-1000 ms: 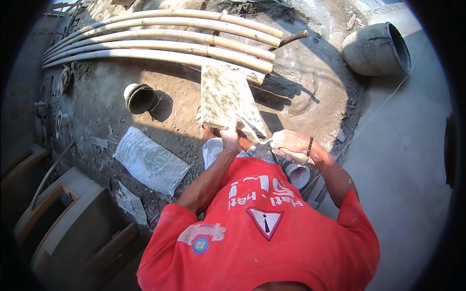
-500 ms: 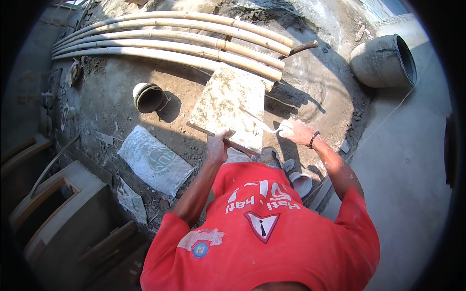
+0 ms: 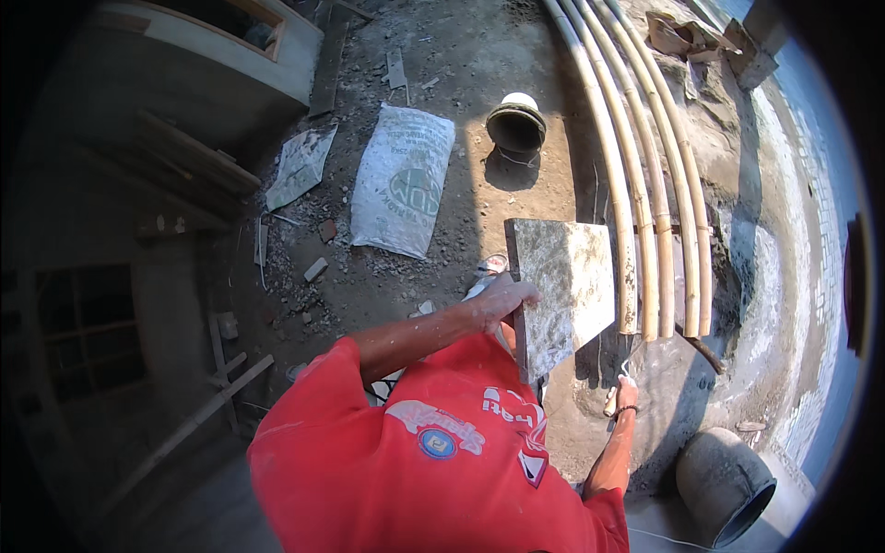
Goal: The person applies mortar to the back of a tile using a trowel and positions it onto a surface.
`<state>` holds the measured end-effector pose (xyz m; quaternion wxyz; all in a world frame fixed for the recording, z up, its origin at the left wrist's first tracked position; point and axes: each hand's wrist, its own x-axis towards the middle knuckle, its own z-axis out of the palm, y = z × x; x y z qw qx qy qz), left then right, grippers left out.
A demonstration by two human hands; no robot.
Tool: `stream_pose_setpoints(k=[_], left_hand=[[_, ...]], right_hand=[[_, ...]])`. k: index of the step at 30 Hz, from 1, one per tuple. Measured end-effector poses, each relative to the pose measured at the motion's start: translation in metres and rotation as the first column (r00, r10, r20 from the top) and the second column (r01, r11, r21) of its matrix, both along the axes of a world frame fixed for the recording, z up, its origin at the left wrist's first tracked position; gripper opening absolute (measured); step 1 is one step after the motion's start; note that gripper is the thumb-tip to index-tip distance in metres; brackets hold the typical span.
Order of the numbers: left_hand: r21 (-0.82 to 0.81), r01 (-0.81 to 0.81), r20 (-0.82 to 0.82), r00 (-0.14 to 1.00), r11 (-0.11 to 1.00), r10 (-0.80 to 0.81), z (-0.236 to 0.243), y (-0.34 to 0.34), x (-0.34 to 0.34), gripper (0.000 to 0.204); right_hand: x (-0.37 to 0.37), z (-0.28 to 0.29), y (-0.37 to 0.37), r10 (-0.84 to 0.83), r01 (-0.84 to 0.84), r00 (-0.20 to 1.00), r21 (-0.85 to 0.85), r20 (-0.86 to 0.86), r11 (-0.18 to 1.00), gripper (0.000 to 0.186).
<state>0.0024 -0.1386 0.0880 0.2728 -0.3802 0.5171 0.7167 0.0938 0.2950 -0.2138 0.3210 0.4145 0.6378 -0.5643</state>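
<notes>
Now right hand (image 3: 627, 394) grips trowel (image 3: 628, 367), swung off board (image 3: 564, 281); left hand (image 3: 504, 302) clutching board

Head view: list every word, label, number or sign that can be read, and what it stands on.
Wording is not copied out here.
White sack: green round emblem with large letters; smaller print, partly blurred.
Red shirt: white lettering, cut by folds; blue round badge; part of a triangular sign.
Pale sheet: any marks too faint to read.
Mottled board in the left hand: no print visible.
</notes>
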Motion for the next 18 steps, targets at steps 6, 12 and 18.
stream_pose_setpoints(k=[6, 12, 18], left_hand=[[0.014, -0.529, 0.159, 0.839, 0.848, 0.52, -0.055, -0.057, 0.042, 0.033], [0.083, -0.854, 0.249, 0.516, 0.513, 0.819, -0.134, -0.182, 0.111, 0.042], [0.158, -0.968, 0.242, 0.229, 0.195, 0.943, -0.194, -0.309, 0.207, 0.047]], right_hand=[[0.0, 0.065, -0.06, 0.582, -0.614, 0.777, 0.088, 0.239, 0.784, 0.017], [0.002, 0.049, -0.083, 0.557, -0.648, 0.708, 0.084, 0.435, 0.757, 0.018], [-0.053, 0.034, -0.132, 0.496, -0.557, 0.817, 0.181, 0.296, 0.81, 0.019]])
